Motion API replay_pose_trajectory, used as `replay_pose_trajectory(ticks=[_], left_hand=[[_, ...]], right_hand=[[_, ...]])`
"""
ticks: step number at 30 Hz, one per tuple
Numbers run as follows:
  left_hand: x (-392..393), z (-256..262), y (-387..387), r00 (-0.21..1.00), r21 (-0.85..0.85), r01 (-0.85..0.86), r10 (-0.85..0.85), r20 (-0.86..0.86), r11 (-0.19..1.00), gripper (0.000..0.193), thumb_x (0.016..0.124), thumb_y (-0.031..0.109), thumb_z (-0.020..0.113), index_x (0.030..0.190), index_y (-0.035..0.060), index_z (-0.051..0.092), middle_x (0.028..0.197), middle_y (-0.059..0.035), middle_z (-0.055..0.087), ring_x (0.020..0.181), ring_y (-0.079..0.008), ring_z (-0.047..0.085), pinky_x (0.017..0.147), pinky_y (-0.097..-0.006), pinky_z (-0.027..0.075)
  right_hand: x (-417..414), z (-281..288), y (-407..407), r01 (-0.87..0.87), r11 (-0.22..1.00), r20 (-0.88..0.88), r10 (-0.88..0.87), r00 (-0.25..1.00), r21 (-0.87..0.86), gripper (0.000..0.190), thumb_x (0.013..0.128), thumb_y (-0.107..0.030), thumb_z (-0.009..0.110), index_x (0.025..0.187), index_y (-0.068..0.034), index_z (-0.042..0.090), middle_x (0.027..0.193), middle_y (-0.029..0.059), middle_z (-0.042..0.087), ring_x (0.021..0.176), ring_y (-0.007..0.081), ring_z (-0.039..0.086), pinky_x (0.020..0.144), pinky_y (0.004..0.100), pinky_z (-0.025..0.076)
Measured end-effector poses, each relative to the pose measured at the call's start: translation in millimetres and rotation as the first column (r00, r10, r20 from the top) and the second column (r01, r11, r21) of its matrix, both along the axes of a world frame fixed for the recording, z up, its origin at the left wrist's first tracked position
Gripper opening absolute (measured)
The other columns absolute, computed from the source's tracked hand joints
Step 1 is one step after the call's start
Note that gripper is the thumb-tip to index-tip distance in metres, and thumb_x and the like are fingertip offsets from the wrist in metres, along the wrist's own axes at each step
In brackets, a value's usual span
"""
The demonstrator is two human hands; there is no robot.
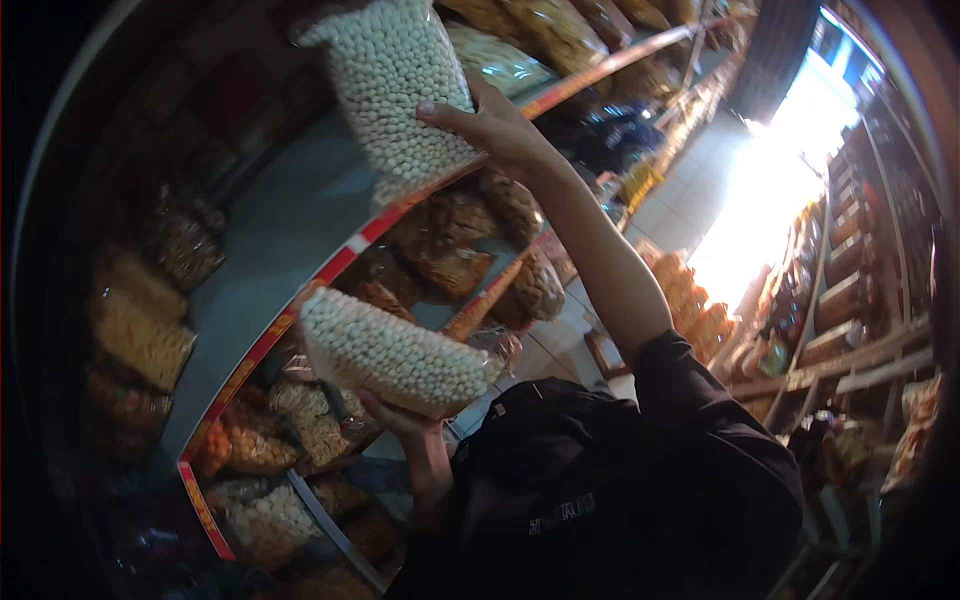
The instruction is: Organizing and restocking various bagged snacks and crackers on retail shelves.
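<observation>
A large clear plastic bag of small round whitish balls (405, 97) is gripped by my right hand (499, 131). The thumb lies across the bag's face and the other fingers are mostly hidden; its lower end is at the red-edged shelf (262, 217). Nearer my body, my left hand (409, 427) holds a second clear bag of similar whitish balls (394, 349) from below. This bag lies tilted in front of the shelf's edge, and most of the left fingers are hidden beneath it. The two bags are apart.
Bagged snacks (142, 322) stand at the shelf's dim left end. More bags (450, 232) fill the lower tiers, and others (525, 37) lie at the top. A tiled floor (675, 180) runs beside the shelving towards bright light. Racks with containers (840, 292) stand at the right.
</observation>
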State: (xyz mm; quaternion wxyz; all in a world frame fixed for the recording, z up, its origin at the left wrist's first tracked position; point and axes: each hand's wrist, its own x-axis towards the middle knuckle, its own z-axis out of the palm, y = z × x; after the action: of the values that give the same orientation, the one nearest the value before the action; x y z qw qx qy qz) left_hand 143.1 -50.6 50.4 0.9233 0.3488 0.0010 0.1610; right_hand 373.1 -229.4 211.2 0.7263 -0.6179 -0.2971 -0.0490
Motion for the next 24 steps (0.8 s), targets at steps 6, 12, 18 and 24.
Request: replay_pose_trajectory(ticks=[6,12,18,24], left_hand=[[20.5,8.0,-35.3,0.958,-0.233,0.275,-0.244,0.152,0.933,0.094,0.079,0.074,0.039,0.144,0.0075,0.019,0.133,-0.0238,0.041,0.114,-0.0408,0.05,0.094,-0.0588,0.043],[60.2,-2.9,-90.5,0.888,0.157,0.374,-0.304,-0.345,0.914,0.07,0.086,0.046,0.055,0.138,0.0053,0.032,0.132,-0.0159,0.045,0.117,-0.0321,0.05,0.094,-0.0469,0.046],[113.2,-28.8,-168.4,0.727,0.214,0.649,-0.512,-0.458,0.73,0.059,0.087,0.024,0.057,0.136,0.0025,0.032,0.129,-0.0146,0.046,0.114,-0.0265,0.051,0.096,-0.0398,0.043],[170.9,-80.9,-297.2,0.642,0.463,0.765,-0.58,-0.501,0.448,0.062,0.08,0.006,0.064,0.133,0.0003,0.033,0.118,-0.0121,0.051,0.11,-0.0215,0.05,0.096,-0.0331,0.041]], right_hand=[[-79.6,-52.7,-104.7,-0.312,0.876,-0.205,0.404,0.892,0.367,0.075,0.078,-0.025,0.071,0.135,0.004,0.032,0.129,0.0149,0.049,0.12,0.0201,0.047,0.101,0.0347,0.039],[-158.4,-156.1,-225.1,0.203,0.974,-0.626,-0.096,0.774,0.102,0.08,0.071,-0.02,0.075,0.135,0.003,0.033,0.124,0.0133,0.052,0.111,0.0194,0.053,0.094,0.0309,0.043],[-215.8,-208.1,-316.4,0.711,0.619,-0.767,-0.617,0.177,-0.334,0.069,0.076,-0.025,0.069,0.131,0.001,0.038,0.108,0.0114,0.059,0.094,0.017,0.058,0.079,0.0294,0.048],[-253.2,-264.3,-369.1,0.742,0.308,-0.47,-0.883,-0.01,-0.596,0.07,0.075,-0.022,0.069,0.129,0.005,0.034,0.102,0.015,0.062,0.089,0.0187,0.061,0.08,0.0304,0.049]])
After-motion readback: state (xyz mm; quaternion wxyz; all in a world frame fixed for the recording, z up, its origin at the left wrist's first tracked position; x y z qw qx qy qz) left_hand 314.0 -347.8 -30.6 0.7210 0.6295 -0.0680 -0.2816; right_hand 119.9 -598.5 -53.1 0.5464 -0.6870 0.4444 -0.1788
